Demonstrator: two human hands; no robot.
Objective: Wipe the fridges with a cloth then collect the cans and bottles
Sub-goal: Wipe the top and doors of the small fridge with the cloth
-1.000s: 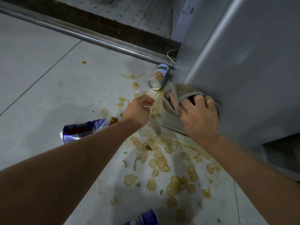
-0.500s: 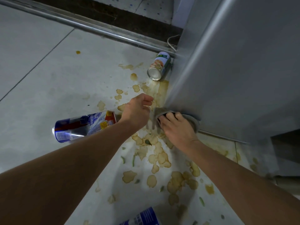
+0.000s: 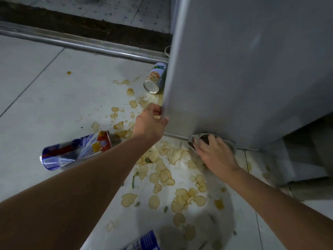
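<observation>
1. The left hand (image 3: pixel 150 123) grips the lower corner edge of the grey fridge (image 3: pixel 252 69), its fingers curled around the edge and the thumb lying on the front face.
2. The right hand (image 3: pixel 214 154) presses a grey cloth (image 3: pixel 195 138) against the bottom edge of the fridge, where it meets the floor (image 3: pixel 45 105); the fingers are spread over the cloth.
3. A blue-and-red can (image 3: pixel 75 150) lies on its side on the floor, left of the left forearm.
4. A green-and-white can (image 3: pixel 155 78) lies on its side, touching the fridge's left side.
5. Part of a third, blue can (image 3: pixel 144 240) shows at the bottom edge of the view.
6. Brownish spill patches (image 3: pixel 162 175) cover the tiles between the arms and below the fridge.
</observation>
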